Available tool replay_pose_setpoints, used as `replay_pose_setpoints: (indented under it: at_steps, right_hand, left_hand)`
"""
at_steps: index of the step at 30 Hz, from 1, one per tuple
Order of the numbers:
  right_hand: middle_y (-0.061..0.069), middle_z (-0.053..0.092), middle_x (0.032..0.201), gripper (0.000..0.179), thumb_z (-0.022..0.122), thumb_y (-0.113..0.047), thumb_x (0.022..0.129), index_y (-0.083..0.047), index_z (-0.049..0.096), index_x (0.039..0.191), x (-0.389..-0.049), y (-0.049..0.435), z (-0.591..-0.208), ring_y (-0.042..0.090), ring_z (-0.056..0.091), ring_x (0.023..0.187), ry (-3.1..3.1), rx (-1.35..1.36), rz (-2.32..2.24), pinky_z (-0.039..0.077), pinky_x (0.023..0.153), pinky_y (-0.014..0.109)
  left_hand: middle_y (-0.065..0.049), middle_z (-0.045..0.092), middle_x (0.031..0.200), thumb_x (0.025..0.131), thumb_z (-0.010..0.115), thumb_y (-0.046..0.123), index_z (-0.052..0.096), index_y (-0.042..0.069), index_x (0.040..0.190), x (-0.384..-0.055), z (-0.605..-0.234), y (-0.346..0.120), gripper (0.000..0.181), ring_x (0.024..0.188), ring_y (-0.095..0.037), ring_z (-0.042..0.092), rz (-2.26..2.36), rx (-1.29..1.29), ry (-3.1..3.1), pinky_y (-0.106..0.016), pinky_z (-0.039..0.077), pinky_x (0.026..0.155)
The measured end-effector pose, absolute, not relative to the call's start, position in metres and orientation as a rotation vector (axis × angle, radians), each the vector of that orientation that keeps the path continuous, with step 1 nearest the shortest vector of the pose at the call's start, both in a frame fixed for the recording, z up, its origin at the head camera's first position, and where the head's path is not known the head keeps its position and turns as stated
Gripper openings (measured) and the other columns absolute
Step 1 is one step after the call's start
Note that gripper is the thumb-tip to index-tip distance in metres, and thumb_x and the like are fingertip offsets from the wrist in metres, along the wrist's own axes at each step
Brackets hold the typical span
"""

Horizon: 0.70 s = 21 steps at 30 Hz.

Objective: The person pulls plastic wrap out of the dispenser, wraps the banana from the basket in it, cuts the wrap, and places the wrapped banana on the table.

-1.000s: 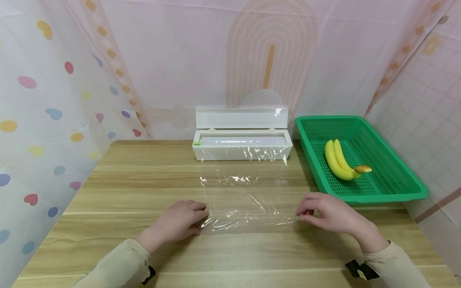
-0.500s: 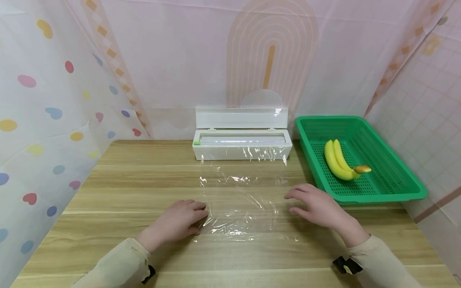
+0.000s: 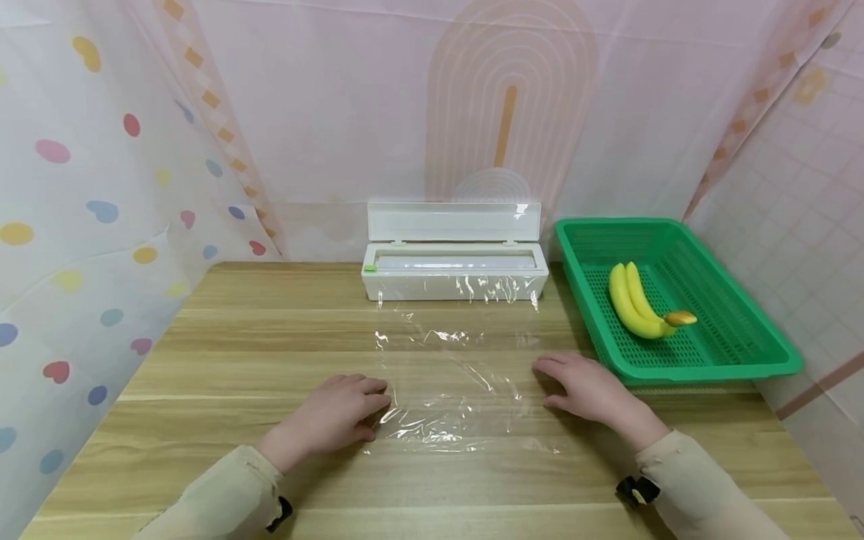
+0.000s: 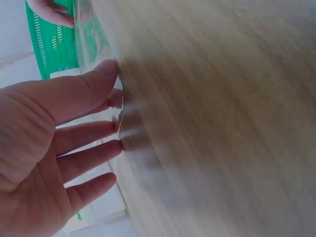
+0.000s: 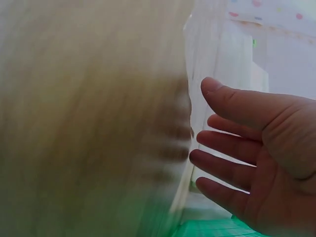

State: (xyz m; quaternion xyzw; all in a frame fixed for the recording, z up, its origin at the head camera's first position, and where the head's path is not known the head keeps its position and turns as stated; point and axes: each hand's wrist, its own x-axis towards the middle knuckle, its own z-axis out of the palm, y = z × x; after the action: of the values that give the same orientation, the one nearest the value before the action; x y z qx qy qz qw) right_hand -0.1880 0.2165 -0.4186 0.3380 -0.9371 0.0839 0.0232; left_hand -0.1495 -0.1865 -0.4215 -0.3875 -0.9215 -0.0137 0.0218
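Note:
A sheet of clear plastic wrap (image 3: 445,390) runs from a white wrap dispenser box (image 3: 454,285) toward the front of the wooden table. My left hand (image 3: 334,416) rests at the sheet's left edge; in the left wrist view its fingers (image 4: 91,160) are spread and fairly straight, with the tips right at the tabletop and film. On the other side, my right hand (image 3: 587,390) lies low over the table beside the sheet's right edge. Its thumb and fingers (image 5: 222,168) stand apart in the right wrist view, with nothing between them.
The dispenser's lid (image 3: 454,222) is raised, showing the roll (image 3: 455,262) inside, and a small green piece (image 3: 370,268) sits at its left end. A green basket (image 3: 715,370) holding bananas (image 3: 631,304) stands at the right. Patterned cloth (image 3: 324,112) borders the table behind.
My right hand has let go of the plastic wrap's near right corner and shifted left and in. The sheet's front edge has dropped onto the table. My left hand has stayed put.

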Motion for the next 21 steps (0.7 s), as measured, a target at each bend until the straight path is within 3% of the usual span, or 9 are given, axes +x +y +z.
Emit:
replay_pose_setpoints:
  at_steps: [4,11,17,21]
  right_hand:
    - [0.019,0.063,0.125,0.053,0.084,-0.019,0.078,0.004,0.065,0.122,-0.189,0.216,-0.419,0.038,0.058,0.117,-2.934,1.035,0.213,0.047,0.1,0.05]
    - [0.019,0.063,0.125,0.049,0.084,-0.019,0.079,0.004,0.067,0.119,-0.19,0.216,-0.42,0.038,0.058,0.117,-2.96,1.028,0.207,0.048,0.099,0.05]
    - [0.02,0.063,0.125,0.049,0.083,-0.018,0.08,0.005,0.066,0.119,-0.19,0.216,-0.421,0.039,0.058,0.117,-2.969,1.017,0.226,0.047,0.099,0.05]
    - [0.021,0.063,0.125,0.048,0.083,-0.018,0.08,0.005,0.066,0.119,-0.19,0.217,-0.422,0.04,0.057,0.117,-2.967,1.017,0.225,0.047,0.099,0.05]
  left_hand:
    - [-0.012,0.064,0.122,0.073,0.085,0.029,0.069,0.009,0.113,-0.151,-0.42,-0.187,0.048,0.109,-0.032,0.061,-0.06,-1.209,-2.861,-0.052,0.05,0.092]
    - [0.006,0.059,0.088,0.07,0.087,0.021,0.064,0.016,0.092,-0.157,-0.413,-0.186,0.032,0.078,-0.011,0.055,-0.188,-1.273,-2.763,-0.037,0.053,0.072]
    - [0.001,0.062,0.089,0.072,0.086,0.02,0.06,0.016,0.086,-0.162,-0.41,-0.186,0.03,0.076,-0.018,0.059,-0.187,-1.24,-2.756,-0.041,0.053,0.07]
    - [-0.008,0.068,0.102,0.075,0.084,0.022,0.064,0.011,0.094,-0.163,-0.408,-0.184,0.03,0.089,-0.028,0.065,-0.199,-1.198,-2.779,-0.047,0.055,0.08]
